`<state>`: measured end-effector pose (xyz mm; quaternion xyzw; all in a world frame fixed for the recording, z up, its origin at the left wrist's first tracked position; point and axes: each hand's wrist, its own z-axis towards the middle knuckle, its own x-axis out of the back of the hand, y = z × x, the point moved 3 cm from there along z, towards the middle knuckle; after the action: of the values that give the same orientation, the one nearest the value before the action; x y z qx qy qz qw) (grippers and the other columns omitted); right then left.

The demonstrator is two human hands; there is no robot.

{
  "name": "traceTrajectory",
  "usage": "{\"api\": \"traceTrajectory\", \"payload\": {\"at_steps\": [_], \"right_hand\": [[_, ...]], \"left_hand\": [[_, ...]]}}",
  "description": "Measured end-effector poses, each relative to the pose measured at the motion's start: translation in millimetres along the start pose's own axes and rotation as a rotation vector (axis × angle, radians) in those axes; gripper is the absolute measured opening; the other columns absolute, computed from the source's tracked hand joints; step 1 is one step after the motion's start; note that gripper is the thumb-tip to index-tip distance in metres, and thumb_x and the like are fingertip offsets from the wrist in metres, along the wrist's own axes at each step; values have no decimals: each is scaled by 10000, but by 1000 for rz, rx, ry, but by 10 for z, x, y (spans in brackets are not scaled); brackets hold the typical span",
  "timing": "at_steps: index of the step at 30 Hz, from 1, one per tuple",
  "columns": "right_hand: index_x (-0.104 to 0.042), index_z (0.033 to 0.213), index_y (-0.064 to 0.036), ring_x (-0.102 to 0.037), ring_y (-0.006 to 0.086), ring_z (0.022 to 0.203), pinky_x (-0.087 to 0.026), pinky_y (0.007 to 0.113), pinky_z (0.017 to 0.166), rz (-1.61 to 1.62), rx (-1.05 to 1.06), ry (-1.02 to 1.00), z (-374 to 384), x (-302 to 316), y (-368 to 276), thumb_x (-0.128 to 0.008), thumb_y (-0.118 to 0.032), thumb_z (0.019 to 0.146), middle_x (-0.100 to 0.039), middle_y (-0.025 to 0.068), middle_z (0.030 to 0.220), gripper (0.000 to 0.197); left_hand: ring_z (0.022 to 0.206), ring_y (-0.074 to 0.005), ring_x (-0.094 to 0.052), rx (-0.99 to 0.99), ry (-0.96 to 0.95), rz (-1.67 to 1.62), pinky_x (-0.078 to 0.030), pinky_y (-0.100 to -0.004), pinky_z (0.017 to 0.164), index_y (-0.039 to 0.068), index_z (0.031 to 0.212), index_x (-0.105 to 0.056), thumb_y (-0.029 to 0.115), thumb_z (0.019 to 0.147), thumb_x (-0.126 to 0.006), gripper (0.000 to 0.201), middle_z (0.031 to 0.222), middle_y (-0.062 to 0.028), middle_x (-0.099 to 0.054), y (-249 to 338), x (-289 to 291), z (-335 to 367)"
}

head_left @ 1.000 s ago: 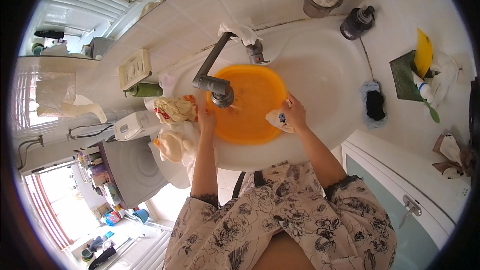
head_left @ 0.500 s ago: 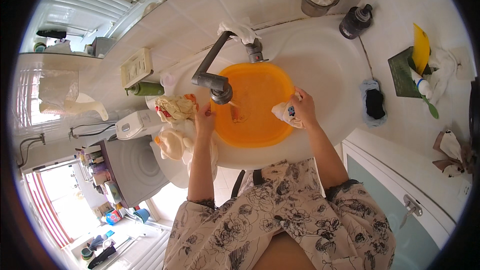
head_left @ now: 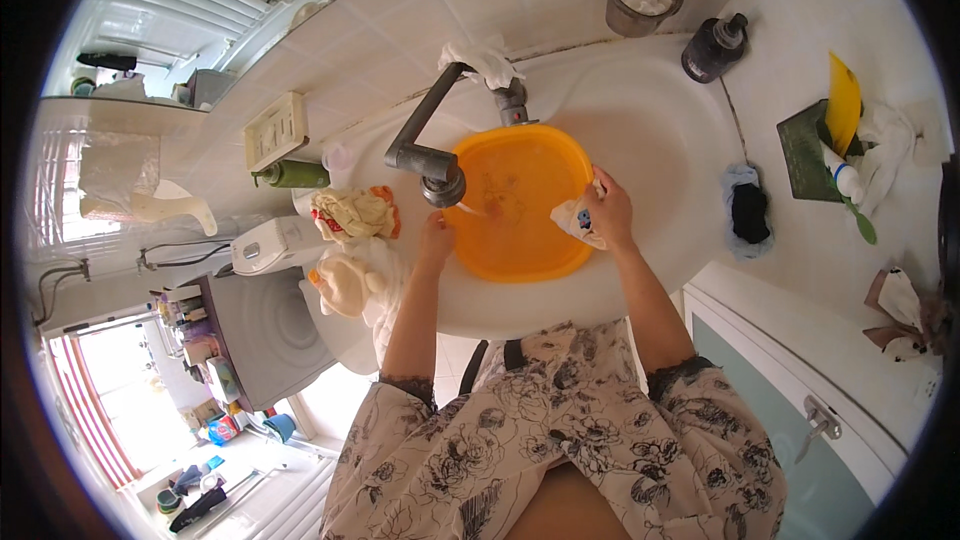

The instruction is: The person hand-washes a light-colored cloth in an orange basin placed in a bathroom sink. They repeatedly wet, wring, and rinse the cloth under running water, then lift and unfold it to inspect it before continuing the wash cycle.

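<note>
An orange plastic basin (head_left: 525,268) with some water in it sits in the white sink under the dark faucet (head_left: 425,160). A thin stream runs from the spout into the basin. My left hand (head_left: 434,240) is closed at the basin's left rim. At the right rim, my right hand (head_left: 612,212) grips a small pale cloth (head_left: 574,218) with a dark blue patch. Part of this cloth hangs inside the basin, and its far side is hidden by my fingers.
Crumpled cream cloths (head_left: 350,215) lie left of the sink, by a green bottle (head_left: 296,174). Behind stands a grey bin (head_left: 640,15) with tissue. A black pump bottle (head_left: 712,52) and a dark item on blue plastic (head_left: 748,210) are at right.
The basin has shifted slightly right and away from me, and my left hand has moved right with it. My right hand keeps hold of the cloth.
</note>
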<state>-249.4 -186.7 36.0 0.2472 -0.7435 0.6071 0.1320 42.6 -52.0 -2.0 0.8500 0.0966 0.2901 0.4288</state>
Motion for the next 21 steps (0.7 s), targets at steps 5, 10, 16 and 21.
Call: {"api": "traceTrajectory", "payload": {"at_steps": [5, 10, 16, 21], "right_hand": [[-525, 1184, -89, -577, 267, 980, -443, 347, 835, -86, -37, -6, 3, 10, 6, -512, -249, 812, -593, 125, 1094, 405], [-524, 1186, -95, -581, 270, 971, -446, 350, 830, -104, -65, -14, -23, 39, 17, -500, -271, 818, -597, 121, 1088, 409], [-534, 1170, -109, -589, 266, 952, -456, 351, 807, -111, 10, 7, -69, 15, 32, -500, -280, 819, -608, 118, 1063, 392], [-542, 1147, -105, -595, 265, 937, -460, 353, 791, -72, 5, 45, -136, 58, -16, -509, -273, 817, -619, 110, 1034, 372]], "left_hand": [[948, -284, -551, -63, -52, 446, -455, -354, 766, 13, 1146, -462, 188, 769, -594, 437, 1019, -179, -566, 31, 165, 187], [1293, -455, -87, -123, 646, 855, -213, -559, 1006, 56, 1345, -202, 321, 689, -683, 856, 1443, -205, -9, 813, 780, 227], [1290, -453, -95, 348, 691, 736, -311, -558, 960, 110, 1370, -114, 282, 613, -720, 985, 1409, -172, -120, 898, 1568, 412], [1136, -414, -392, 176, 578, 729, -424, -488, 868, 193, 1341, -231, 199, 633, -684, 840, 1261, -163, -335, 999, 1544, 319]]}}
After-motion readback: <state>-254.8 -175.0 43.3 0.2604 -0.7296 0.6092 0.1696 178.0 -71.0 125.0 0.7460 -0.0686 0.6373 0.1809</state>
